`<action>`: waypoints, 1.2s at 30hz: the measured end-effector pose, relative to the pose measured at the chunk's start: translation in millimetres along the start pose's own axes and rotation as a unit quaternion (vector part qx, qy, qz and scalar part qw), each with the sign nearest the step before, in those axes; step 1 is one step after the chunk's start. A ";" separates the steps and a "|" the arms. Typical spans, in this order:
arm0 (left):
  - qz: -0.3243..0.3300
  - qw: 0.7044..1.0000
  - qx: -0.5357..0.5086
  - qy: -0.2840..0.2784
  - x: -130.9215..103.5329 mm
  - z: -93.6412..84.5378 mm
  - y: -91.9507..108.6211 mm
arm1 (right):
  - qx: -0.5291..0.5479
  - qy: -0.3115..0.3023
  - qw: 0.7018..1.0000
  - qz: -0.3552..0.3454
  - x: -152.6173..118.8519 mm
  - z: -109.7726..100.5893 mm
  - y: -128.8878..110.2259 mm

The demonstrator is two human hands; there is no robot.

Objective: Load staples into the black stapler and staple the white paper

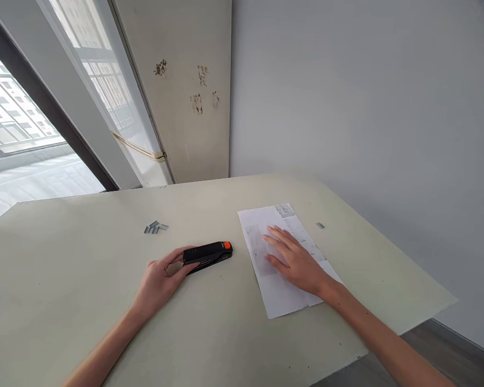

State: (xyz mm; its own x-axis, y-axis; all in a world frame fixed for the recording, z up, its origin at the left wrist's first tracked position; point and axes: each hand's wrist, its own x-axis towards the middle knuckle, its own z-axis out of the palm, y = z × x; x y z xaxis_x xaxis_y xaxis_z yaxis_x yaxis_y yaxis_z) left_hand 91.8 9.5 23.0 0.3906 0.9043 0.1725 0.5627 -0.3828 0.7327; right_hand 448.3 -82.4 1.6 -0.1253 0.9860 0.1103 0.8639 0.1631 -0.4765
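Note:
My left hand [163,277] grips the rear end of a black stapler [207,253] with an orange patch on its front tip. The stapler lies on the table, pointing right toward the paper sheets. To its right, my right hand [292,258] rests flat on the white paper sheets [274,295], fingers spread. Print shows along the sheets' right side and top corner. Near the bottom edge the sheets look slightly out of line. How many sheets lie there I cannot tell.
Several strips of staples [156,227] lie on the pale table [84,301] beyond my left hand. Another small staple strip [320,226] lies right of the paper. A grey wall [367,97] borders the table's right side, and a refrigerator [185,134] stands behind it.

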 end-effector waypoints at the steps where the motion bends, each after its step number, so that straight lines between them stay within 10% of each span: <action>1: -0.001 1.000 0.001 0.001 0.1 0.0 1.2 | 0.009 0.001 1.000 0.001 9.6 1.6 -7.2; 9: -0.015 1.000 -0.017 -0.013 -2.1 0.3 4.5 | 0.023 0.002 1.000 0.003 68.0 32.0 -31.0; 36: -0.001 0.994 -0.092 -0.053 -3.7 2.5 2.1 | 0.116 0.053 0.982 -0.140 50.9 27.1 -59.2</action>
State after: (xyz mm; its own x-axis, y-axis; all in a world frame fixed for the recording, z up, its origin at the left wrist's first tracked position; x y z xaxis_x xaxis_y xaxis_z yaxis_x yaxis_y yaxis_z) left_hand 93.3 4.9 22.3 0.4703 0.8760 0.1074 0.4239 -0.3310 0.8431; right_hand 377.5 -40.9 11.7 -0.2807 0.8938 0.3498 0.6673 0.4437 -0.5982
